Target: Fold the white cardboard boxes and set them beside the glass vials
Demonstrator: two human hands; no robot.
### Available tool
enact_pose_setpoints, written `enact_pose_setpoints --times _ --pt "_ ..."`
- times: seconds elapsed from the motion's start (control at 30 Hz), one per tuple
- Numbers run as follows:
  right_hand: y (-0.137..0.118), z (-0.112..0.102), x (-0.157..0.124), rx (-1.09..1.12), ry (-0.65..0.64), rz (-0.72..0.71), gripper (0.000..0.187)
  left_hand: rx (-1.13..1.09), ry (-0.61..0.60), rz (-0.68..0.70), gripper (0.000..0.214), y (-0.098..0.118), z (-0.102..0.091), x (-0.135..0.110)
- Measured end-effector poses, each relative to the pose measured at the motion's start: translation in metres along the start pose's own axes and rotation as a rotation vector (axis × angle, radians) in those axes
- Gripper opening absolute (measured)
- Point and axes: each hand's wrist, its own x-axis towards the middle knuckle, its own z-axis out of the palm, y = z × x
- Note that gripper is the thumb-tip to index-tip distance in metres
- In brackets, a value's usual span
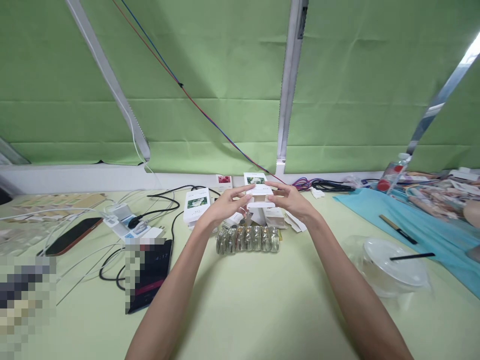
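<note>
Both my hands grip a small white cardboard box (260, 190) from its two sides, above the middle of the table. My left hand (228, 204) has its fingers closed on the left side. Opposite it, my right hand (291, 201) pinches the right side. The face of the box toward me shows a pale brown inside. Just below stands a row of several small clear glass bottles (248, 239). More white boxes and cartons (275, 218) lie behind the bottles, partly covered by my hands. Left of my left hand lies a white box with a flower picture (196, 204).
Left are a power strip (131, 225) with cables, a dark phone (75, 235) and a tablet-like screen (152, 275). Right are a lidded plastic bowl (393, 265), a blue cloth (367, 207) and a plastic bottle (393, 172). Green blinds (210, 60) hang behind.
</note>
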Motion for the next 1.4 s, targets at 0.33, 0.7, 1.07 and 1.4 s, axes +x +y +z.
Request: enact_pose_setpoints --times 0.33,0.7,1.07,1.4 --pt "-0.008 0.005 -0.004 -0.007 0.022 0.003 0.079 0.141 -0.035 -0.050 0.078 0.008 -0.003 -0.008" --pt "-0.005 0.004 -0.002 0.032 0.018 -0.006 0.072 0.139 -0.012 0.000 0.078 -0.001 -0.005 -0.002" --pt "-0.007 0.002 -0.003 0.154 -0.048 0.002 0.065 0.087 0.059 0.012 0.074 0.004 0.001 -0.002" --pt "-0.006 0.000 -0.003 0.093 -0.100 -0.044 0.078 -0.027 0.080 0.024 0.070 0.000 0.002 0.001"
